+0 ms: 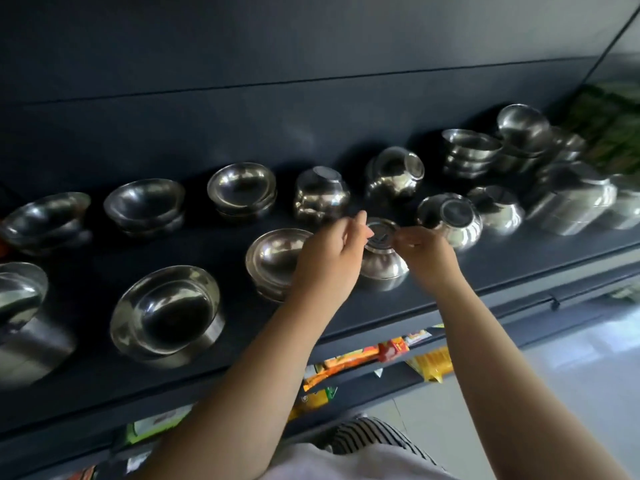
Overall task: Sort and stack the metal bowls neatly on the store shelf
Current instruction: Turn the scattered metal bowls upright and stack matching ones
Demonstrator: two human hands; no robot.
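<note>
An upside-down steel bowl [381, 265] stands on the dark shelf [519, 258] near its front edge. My left hand [329, 258] and my right hand [427, 251] pinch the bowl's foot ring from either side. Just left of it sits an upright stack of bowls [273, 258], partly hidden by my left hand. Several more bowls stand along the back: upright stacks [242, 188], inverted ones [322, 195], and a bowl tipped on its side [450, 220].
A large upright bowl [166, 313] sits at the front left, beside a steel container [24, 323]. Steel tins [571, 202] and stacked bowls [471, 154] crowd the right end. Snack packets [363, 362] lie on the lower shelf.
</note>
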